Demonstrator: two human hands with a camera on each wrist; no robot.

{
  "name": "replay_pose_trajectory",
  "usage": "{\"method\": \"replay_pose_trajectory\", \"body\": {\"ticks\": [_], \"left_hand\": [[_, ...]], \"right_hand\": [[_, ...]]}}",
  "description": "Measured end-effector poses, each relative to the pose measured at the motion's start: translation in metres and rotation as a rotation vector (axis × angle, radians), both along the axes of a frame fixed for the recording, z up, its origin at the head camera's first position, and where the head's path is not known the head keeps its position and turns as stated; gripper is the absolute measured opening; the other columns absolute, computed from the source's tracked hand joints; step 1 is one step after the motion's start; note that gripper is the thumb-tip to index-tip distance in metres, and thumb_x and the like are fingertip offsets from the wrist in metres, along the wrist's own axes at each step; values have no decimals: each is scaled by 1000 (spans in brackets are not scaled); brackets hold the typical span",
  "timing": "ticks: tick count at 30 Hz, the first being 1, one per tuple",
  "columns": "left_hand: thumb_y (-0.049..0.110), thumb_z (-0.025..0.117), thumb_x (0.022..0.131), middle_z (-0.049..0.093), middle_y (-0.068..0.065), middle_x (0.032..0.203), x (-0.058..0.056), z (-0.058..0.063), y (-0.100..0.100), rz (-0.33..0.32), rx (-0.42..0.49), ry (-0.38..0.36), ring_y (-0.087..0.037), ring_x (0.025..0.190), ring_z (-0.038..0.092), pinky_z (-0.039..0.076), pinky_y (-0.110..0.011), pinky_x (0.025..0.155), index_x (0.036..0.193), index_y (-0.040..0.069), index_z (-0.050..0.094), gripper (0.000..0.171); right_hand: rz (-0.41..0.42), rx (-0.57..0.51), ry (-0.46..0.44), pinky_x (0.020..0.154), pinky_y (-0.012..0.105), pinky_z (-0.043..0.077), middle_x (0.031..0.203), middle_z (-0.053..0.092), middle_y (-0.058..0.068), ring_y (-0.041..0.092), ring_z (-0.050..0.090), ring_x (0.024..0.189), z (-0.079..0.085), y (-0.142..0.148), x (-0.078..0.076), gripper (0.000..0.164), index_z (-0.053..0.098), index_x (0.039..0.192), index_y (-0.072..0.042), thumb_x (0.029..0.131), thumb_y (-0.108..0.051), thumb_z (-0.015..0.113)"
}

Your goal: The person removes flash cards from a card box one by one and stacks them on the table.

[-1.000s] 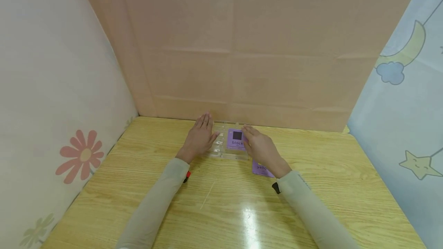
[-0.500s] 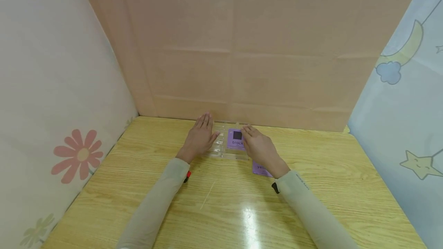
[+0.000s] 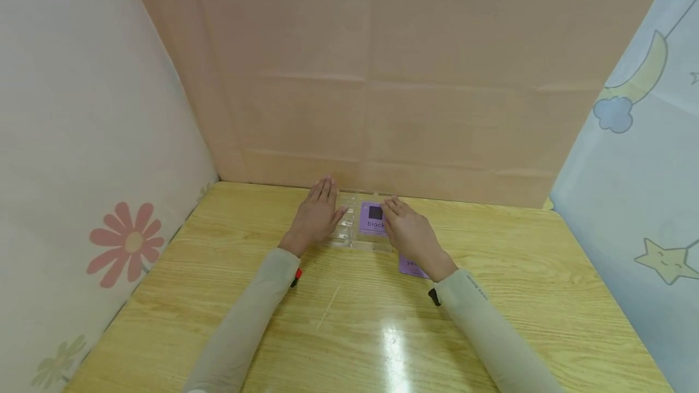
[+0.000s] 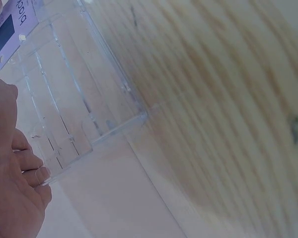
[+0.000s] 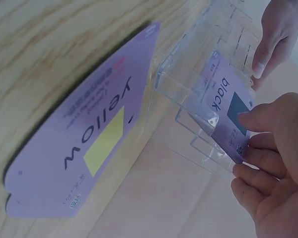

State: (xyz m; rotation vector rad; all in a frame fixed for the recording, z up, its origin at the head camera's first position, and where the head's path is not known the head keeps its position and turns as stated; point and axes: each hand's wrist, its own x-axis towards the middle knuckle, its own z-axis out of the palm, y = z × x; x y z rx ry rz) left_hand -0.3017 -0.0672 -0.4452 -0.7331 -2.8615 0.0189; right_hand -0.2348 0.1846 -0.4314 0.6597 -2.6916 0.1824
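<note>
A purple rectangular card printed "black" w/ a dark square (image 5: 221, 96) is pinched btwn thumb & fingers of the R hand (image 3: 412, 235), just L of its palm, & is set at a clear plastic divided rack (image 3: 373, 247); exact slot can't be told. The rack's L part is touched by the L hand (image 3: 314, 218), fingers straight & tog., released. Purple cards printed "yellow" w/ a yellow square (image 5: 109, 114) are laid on the light wood-grain counter (image 3: 273, 332), beneath the R hand nr its wrist, partly hidden in head view.
</note>
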Motion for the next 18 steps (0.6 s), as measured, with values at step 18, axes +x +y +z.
{"method": "replay_pose_trajectory", "body": {"ticks": [18], "left_hand": [[48, 31, 114, 22, -26, 173, 1, 0, -1, -17, 14, 14, -35, 164, 20, 18, -46, 136, 164, -8, 19, 76]], "right_hand": [[21, -9, 91, 101, 46, 60, 141, 68, 20, 36, 67, 131, -5, -2, 1, 39, 68, 136, 2, 101, -13, 69]]}}
